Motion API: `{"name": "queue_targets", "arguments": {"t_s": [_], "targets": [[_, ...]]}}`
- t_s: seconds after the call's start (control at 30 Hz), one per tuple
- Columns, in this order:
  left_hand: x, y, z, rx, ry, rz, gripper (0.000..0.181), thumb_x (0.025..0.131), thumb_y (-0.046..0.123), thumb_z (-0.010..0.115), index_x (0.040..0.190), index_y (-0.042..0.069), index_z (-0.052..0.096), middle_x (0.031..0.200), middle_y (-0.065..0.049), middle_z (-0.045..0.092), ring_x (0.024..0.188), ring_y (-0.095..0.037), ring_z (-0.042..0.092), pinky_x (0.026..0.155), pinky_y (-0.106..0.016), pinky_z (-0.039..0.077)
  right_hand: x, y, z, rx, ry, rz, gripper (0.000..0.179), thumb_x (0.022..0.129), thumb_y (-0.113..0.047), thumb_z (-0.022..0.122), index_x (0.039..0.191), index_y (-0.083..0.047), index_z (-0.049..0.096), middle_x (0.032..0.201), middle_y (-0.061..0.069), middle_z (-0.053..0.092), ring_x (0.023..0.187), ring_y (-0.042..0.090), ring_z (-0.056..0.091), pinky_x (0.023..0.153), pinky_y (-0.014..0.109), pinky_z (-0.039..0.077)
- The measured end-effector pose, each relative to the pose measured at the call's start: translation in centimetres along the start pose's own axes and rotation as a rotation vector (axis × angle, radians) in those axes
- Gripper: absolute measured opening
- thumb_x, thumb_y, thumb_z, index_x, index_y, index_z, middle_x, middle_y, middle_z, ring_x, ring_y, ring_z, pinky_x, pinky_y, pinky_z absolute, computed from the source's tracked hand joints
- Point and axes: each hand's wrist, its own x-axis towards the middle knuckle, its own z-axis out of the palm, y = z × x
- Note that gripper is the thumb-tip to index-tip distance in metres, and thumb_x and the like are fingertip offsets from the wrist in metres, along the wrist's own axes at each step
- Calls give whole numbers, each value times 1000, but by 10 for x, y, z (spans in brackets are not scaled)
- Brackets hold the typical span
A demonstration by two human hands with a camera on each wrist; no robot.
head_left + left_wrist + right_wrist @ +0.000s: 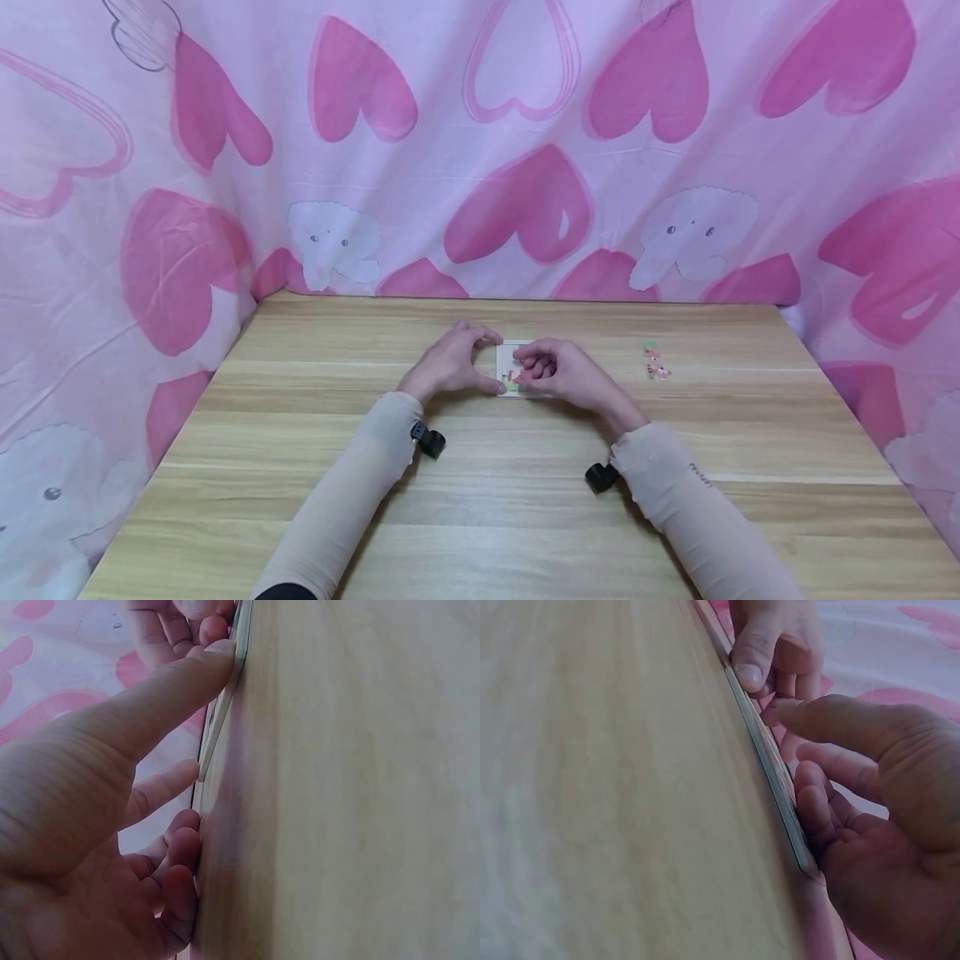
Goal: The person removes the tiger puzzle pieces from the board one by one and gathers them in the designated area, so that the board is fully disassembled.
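Observation:
A thin, white, square board (506, 352) with small red and green pictures lies flat on the wooden table, between the two hands. My left hand (452, 360) holds it at the left side, thumb at the near corner and forefinger at the far corner. In the left wrist view, the board's edge (219, 724) runs between that thumb and forefinger. My right hand (558, 371) is over the board's right part, fingers curled in and thumb low by the pictures. I cannot tell whether its fingertips pinch a small piece. The right side of the board is hidden under this hand.
Several small colourful flat pieces (656, 363) lie on the wooden table (480, 517) to the right of the right hand. A pink curtain (420, 167) with hearts hangs behind the table's far edge and along both sides. A small black camera (430, 440) sits at the left wrist.

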Motion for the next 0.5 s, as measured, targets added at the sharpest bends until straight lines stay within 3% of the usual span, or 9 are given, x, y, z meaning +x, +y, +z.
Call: {"name": "queue_targets", "arguments": {"t_s": [0.17, 0.5], "targets": [[0, 0, -1, 3, -5, 11, 86, 74, 44, 106, 149, 27, 68, 138, -5, 57, 128, -25, 61, 108, -50, 56, -1, -2, 2, -58, 12, 1, 51, 90, -15, 95, 136, -5, 75, 111, 11, 72, 98, 23, 67, 82, 24, 58], [0, -2, -3, 0, -25, 40, 90, 72, 45, 107, 150, 25, 67, 138, -6, 57, 132, -26, 60, 113, -49, 53, -2, -4, 5, -185, -1, -24, 40, 92, -16, 94, 130, -12, 82, 109, 8, 64, 96, 19, 62, 83, 27, 55]]}}
